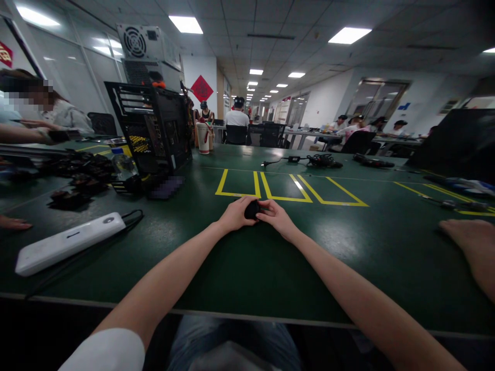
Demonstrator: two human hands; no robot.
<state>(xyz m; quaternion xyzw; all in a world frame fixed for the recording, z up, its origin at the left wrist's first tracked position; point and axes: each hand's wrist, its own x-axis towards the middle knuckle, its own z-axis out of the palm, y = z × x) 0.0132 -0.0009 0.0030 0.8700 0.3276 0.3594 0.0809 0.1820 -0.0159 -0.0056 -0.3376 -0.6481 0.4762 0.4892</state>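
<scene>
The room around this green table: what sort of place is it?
Probably a shared office or electronics workroom. A black computer case stands on the green table, a coiled black cable lies farther right, and several people sit in the background.

Between the fingers (266,206) sits a small piece (252,210) with a dull, matt-looking surface, above a smooth tabletop (247,273) with a soft sheen. Just beyond the fingers, the tape (232,195) looks smooth and flat. Off to their left, the power strip (58,250) looks like smooth, lightly glossy plastic, the bottle (124,166) clear plastic and the computer case (176,135) painted metal.
</scene>
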